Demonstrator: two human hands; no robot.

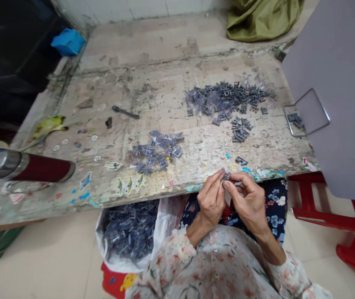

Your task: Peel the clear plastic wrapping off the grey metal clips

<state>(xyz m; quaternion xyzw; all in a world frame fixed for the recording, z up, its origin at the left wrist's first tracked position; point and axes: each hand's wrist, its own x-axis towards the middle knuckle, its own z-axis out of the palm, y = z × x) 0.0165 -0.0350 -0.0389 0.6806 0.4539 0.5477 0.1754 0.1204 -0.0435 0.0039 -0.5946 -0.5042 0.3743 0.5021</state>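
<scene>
My left hand [211, 199] and my right hand [248, 201] meet just below the table's front edge, fingertips pinched together on a small grey plastic part [226, 176]. Both hands are closed on it. One loose grey part [241, 160] lies on the table right above my hands. A heap of grey parts in clear wrapping [157, 150] sits to the left of centre. A larger heap of grey parts [227, 99] lies farther back on the right, with a small stacked cluster [240, 129] in front of it.
The worn, sticker-spotted table [134, 99] carries a dark tool [125, 111], a red and silver flask [25, 166] at left. A white bag of grey parts [127, 232] stands on the floor. A grey board with wire handle [308, 112] and red stool [336, 211] are right.
</scene>
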